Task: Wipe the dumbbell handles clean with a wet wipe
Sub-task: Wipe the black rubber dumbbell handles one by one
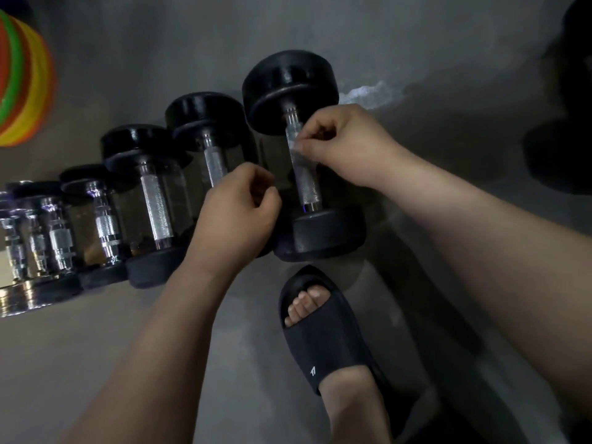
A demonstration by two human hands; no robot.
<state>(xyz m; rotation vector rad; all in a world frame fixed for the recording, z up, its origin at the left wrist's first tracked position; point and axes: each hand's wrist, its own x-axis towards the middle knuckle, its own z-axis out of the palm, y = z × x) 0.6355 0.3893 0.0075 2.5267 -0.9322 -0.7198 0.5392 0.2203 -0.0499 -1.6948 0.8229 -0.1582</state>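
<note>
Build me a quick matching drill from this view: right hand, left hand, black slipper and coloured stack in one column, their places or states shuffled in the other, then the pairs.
Column one
1. right hand
2. left hand
3. black slipper
4. coloured stack

Column two
A. top-left corner of the view
B. pinching a pale wipe on the handle of the largest dumbbell
C. worn on a foot, nearer than the largest dumbbell
D. fingers curled, over the near end of the second-largest dumbbell

Pairs: 1-B, 2-D, 3-C, 4-A
</note>
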